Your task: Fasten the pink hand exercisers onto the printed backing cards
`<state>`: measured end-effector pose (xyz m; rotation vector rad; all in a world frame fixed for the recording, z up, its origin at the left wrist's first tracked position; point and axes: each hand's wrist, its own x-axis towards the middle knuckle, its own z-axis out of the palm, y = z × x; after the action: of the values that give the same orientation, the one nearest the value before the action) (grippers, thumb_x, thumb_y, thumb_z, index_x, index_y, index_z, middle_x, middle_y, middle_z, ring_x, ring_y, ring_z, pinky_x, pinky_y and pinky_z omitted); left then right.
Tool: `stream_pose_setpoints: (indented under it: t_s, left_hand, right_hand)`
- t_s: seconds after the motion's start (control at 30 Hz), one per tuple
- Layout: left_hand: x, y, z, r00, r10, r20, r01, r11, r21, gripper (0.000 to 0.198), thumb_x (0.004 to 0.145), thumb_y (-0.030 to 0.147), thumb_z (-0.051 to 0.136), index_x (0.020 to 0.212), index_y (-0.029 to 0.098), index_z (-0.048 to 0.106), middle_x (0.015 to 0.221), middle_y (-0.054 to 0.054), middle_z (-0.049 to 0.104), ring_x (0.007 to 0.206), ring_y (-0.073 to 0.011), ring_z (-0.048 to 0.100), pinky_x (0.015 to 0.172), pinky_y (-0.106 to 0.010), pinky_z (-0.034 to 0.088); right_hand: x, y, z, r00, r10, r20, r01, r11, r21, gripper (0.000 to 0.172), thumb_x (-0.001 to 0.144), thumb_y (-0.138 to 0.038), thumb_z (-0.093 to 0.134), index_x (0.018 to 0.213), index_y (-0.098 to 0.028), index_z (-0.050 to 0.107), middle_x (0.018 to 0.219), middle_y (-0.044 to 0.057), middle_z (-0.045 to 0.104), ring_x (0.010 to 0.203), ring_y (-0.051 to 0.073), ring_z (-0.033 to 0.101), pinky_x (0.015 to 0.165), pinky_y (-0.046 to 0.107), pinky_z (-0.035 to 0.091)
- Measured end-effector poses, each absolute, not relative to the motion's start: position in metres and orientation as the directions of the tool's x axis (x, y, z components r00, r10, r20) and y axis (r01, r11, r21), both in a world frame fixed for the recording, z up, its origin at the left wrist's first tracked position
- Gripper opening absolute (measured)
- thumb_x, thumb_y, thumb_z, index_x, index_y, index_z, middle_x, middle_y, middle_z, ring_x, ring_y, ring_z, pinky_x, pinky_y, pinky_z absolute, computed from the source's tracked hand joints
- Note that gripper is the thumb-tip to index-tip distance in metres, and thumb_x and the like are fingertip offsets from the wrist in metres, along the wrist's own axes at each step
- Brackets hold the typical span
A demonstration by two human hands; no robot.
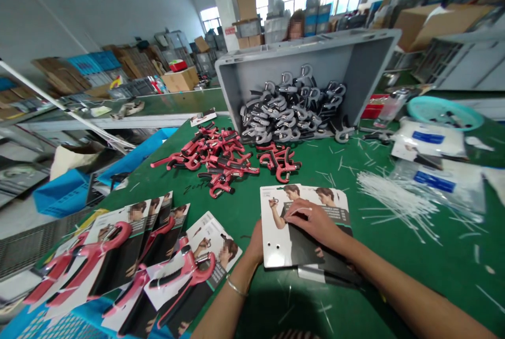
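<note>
A printed backing card [276,244] with two punched holes stands tilted in front of me, over a stack of similar cards [343,205]. My left hand [256,242] is at the card's left edge, its fingers hidden behind it. Across the card's front lies my right hand [311,221], fingers pinched together near the printed arm. A thin white strand shows at these fingers; what they pinch is too small to make out. Red hand grippers [224,155] lie in a loose pile beyond the cards. At left, several red hand grippers are mounted on cards [197,263].
A grey crate [307,47] tipped on its side holds many grey hand grippers [284,113]. White cable ties [398,202] lie heaped at right beside plastic bags [450,186] and a turquoise basin [444,110]. A blue crate [90,323] sits under the carded grippers. A person [295,26] is behind the crate.
</note>
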<state>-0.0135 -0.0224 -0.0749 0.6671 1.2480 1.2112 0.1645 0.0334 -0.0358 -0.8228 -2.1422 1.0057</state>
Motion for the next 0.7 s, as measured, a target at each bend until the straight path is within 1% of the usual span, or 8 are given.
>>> stream_pose_setpoints:
  t_s: [0.13,0.2,0.3,0.4,0.47,0.57,0.63,0.7]
  left_hand:
    - [-0.009,-0.021,-0.063,-0.176,0.962,-0.208,-0.113,0.190,0.975,0.011,0.057,0.012,0.076,0.058,0.016,0.066,0.056,-0.001,0.061,0.059,-0.0165,0.051,0.062,-0.028,0.042]
    - [-0.009,-0.027,-0.053,-0.192,0.971,-0.141,-0.017,0.140,0.990,0.010,0.061,0.013,0.074,0.070,0.017,0.071,0.067,-0.003,0.066,0.067,-0.0196,0.056,0.067,-0.029,0.044]
    - [-0.013,-0.040,-0.037,-0.216,0.976,-0.020,0.286,0.083,0.955,0.035,0.070,0.016,0.070,0.105,0.023,0.072,0.091,-0.005,0.072,0.082,-0.0235,0.061,0.076,-0.031,0.045]
    - [-0.023,-0.056,-0.019,-0.106,0.994,0.005,0.516,0.051,0.855,0.028,0.079,0.016,0.062,0.103,0.024,0.074,0.091,-0.006,0.070,0.084,-0.0241,0.061,0.079,-0.033,0.046]
    - [-0.030,-0.067,-0.006,0.065,0.996,-0.059,0.469,0.022,0.883,0.028,0.083,0.017,0.059,0.106,0.024,0.074,0.096,-0.007,0.069,0.087,-0.0234,0.061,0.081,-0.033,0.047]
    - [-0.036,-0.078,0.009,0.274,0.954,-0.122,0.294,0.038,0.955,0.038,0.088,0.022,0.058,0.125,0.026,0.064,0.116,-0.008,0.065,0.098,-0.0229,0.062,0.088,-0.032,0.048]
    - [-0.038,-0.079,0.011,0.284,0.956,-0.077,0.301,-0.013,0.954,0.034,0.090,0.025,0.056,0.122,0.026,0.066,0.116,-0.008,0.065,0.100,-0.0228,0.061,0.089,-0.032,0.048]
    - [-0.036,-0.075,0.006,0.220,0.975,0.023,0.383,-0.108,0.917,0.027,0.093,0.026,0.052,0.112,0.025,0.072,0.107,-0.008,0.067,0.097,-0.0224,0.061,0.088,-0.032,0.047]
  right_hand:
    - [0.173,0.034,-0.030,-0.601,0.763,0.237,0.206,0.435,-0.877,0.023,0.094,-0.039,0.058,0.089,-0.023,0.074,0.094,0.004,0.071,0.094,0.021,0.064,0.089,0.035,0.047]
    - [0.177,0.035,-0.027,-0.598,0.772,0.218,0.187,0.398,-0.898,0.023,0.094,-0.040,0.058,0.091,-0.022,0.074,0.095,0.005,0.070,0.094,0.021,0.064,0.090,0.034,0.046]
    - [0.183,0.035,-0.026,-0.581,0.795,0.173,0.181,0.334,-0.925,0.023,0.094,-0.040,0.058,0.095,-0.022,0.072,0.096,0.004,0.069,0.093,0.020,0.063,0.087,0.032,0.046]
    - [0.186,0.035,-0.028,-0.577,0.801,0.161,0.166,0.307,-0.937,0.022,0.094,-0.039,0.057,0.096,-0.022,0.071,0.096,0.003,0.069,0.092,0.019,0.063,0.085,0.031,0.046]
    - [0.186,0.035,-0.030,-0.569,0.804,0.174,0.146,0.307,-0.941,0.022,0.094,-0.039,0.057,0.095,-0.022,0.072,0.095,0.003,0.069,0.092,0.019,0.063,0.086,0.031,0.045]
    - [0.186,0.035,-0.033,-0.542,0.821,0.180,0.103,0.277,-0.955,0.022,0.094,-0.038,0.058,0.095,-0.021,0.071,0.096,0.003,0.070,0.092,0.019,0.063,0.087,0.031,0.045]
    - [0.186,0.036,-0.034,-0.531,0.829,0.172,0.081,0.251,-0.965,0.022,0.093,-0.039,0.058,0.097,-0.021,0.071,0.097,0.003,0.070,0.093,0.020,0.064,0.088,0.031,0.045]
    - [0.187,0.036,-0.035,-0.530,0.833,0.158,0.071,0.230,-0.971,0.023,0.093,-0.040,0.059,0.098,-0.021,0.071,0.098,0.003,0.071,0.094,0.020,0.063,0.088,0.032,0.045]
